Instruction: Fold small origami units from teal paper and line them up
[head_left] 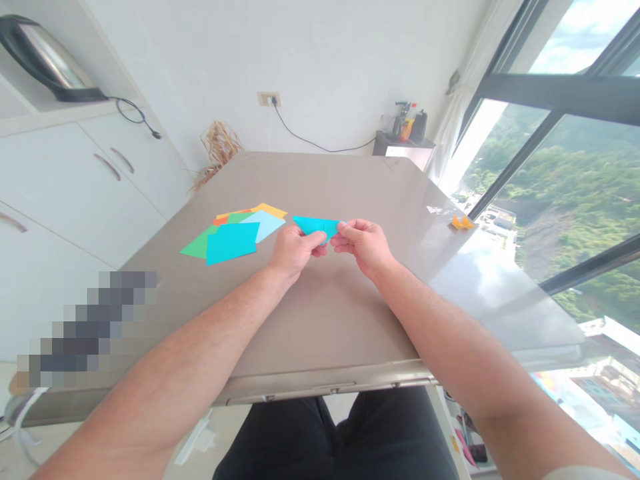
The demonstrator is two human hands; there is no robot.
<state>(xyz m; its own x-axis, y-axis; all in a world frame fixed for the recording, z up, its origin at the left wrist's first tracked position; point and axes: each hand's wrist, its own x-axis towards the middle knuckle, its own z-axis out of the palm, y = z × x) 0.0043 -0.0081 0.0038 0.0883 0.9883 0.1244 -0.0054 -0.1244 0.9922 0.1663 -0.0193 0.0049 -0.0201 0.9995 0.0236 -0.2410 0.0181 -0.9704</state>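
Note:
Between my hands, raised just over the table, is a folded sheet of turquoise paper (315,225) in a triangular shape. My left hand (295,250) grips its lower left part, the thumb lying across the front and the fingers behind. At the right corner, my right hand (364,243) pinches the paper between thumb and fingers. Left of my hands lie loose coloured sheets: a turquoise square (233,243) on top, with a green sheet (197,245), a pale blue sheet (269,225) and a yellow-orange sheet (271,210) partly under or behind it.
The brown table (320,320) spreads around my hands. An orange folded paper piece (463,223) sits near its right edge, beside white scraps (437,210). A pixelated dark patch (90,327) covers the left edge. Windows (565,167) border the right side.

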